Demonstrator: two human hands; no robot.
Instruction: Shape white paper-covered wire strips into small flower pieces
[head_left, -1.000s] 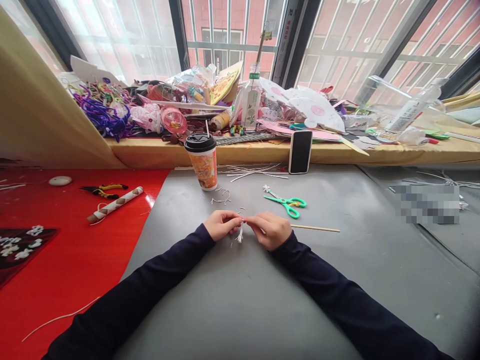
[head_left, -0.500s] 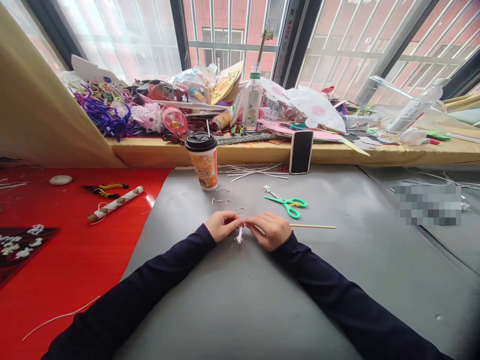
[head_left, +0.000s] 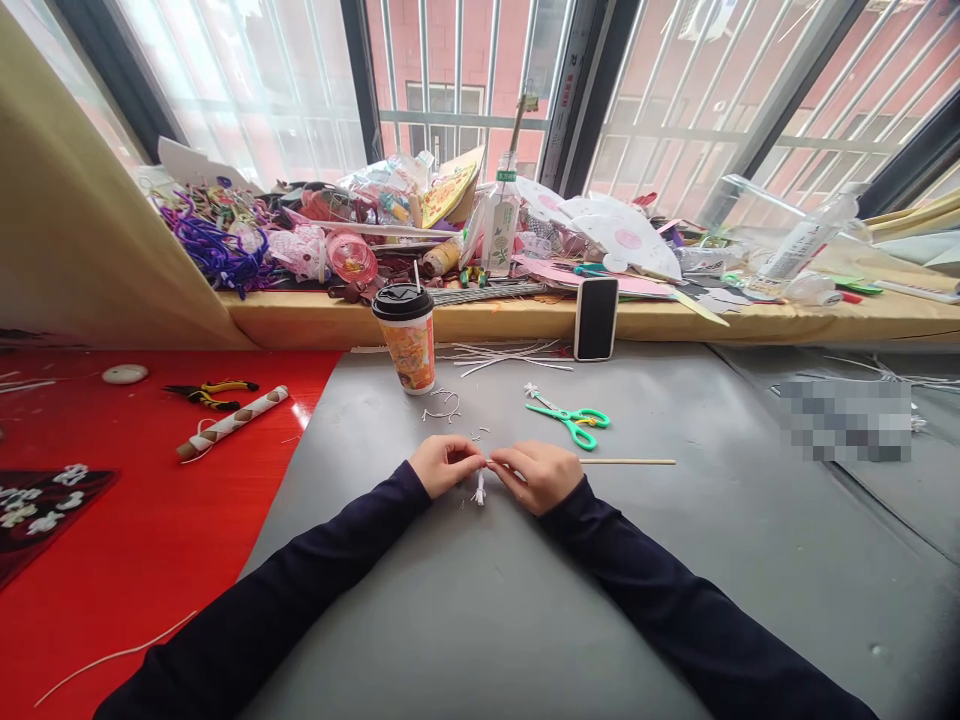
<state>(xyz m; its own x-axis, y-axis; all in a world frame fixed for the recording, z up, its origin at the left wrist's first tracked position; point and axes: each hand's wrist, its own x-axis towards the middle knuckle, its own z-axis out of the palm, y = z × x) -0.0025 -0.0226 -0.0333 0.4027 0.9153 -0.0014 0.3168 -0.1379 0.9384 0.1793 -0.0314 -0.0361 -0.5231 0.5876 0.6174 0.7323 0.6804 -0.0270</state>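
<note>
In the head view, my left hand (head_left: 447,465) and my right hand (head_left: 541,474) meet fingertip to fingertip just above the grey table. My right hand is closed on a thin wooden stick (head_left: 634,462), whose long end sticks out to the right. My left thumb and forefinger pinch a short white cord piece (head_left: 480,488), which hangs below them with a frayed lower end. The fingers cover where cord and stick come together. Green-handled scissors (head_left: 574,418) lie beyond my right hand, and small white cord scraps (head_left: 444,404) lie beyond my left.
A lidded paper cup (head_left: 409,345) and an upright phone (head_left: 596,320) stand at the back, white cords (head_left: 510,358) between them. Pliers (head_left: 212,392) and a wrapped tube (head_left: 234,423) lie on the red surface (head_left: 247,520). Craft materials crowd the windowsill (head_left: 315,318).
The whole view has shifted slightly, so things sit a little lower. My hands keep their pinch at nearly the same spot; the fingers have moved only slightly.
</note>
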